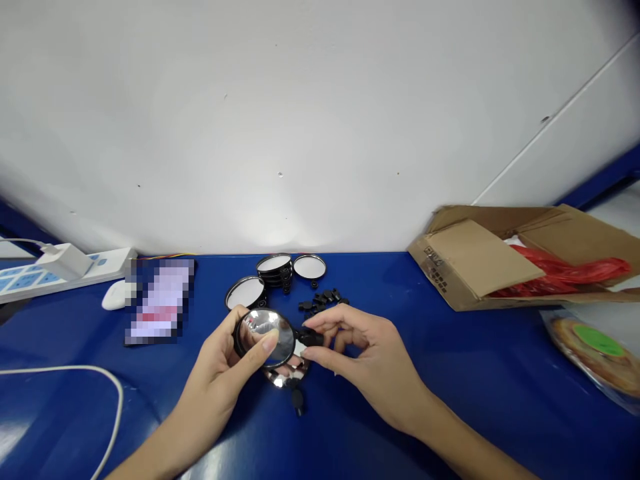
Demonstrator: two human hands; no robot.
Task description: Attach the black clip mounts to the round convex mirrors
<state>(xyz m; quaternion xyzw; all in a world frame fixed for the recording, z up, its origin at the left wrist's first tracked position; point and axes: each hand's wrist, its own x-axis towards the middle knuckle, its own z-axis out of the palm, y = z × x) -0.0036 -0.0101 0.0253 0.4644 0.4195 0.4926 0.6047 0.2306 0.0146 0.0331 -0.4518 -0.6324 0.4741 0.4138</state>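
Observation:
My left hand (225,367) grips a small round mirror (273,330) with a black rim, its thumb resting on the glass. At the mirror's right edge my right hand (365,347) pinches a black plastic joint piece (311,336), which meets the rim; whether the two are fastened I cannot tell. Beneath them lies another round mirror (279,380), partly hidden, with a black stem (297,400) pointing toward me. Just behind my hands is a loose pile of small black joint pieces (325,300).
Round mirrors (274,265) stand stacked near the wall, with a single mirror (309,267) and another mirror (245,293) beside them. At left are a pixelated phone (160,300), white case (119,295), power strip (113,263) and cable (120,400). An open carton (480,260) and wrapped food (595,353) lie right.

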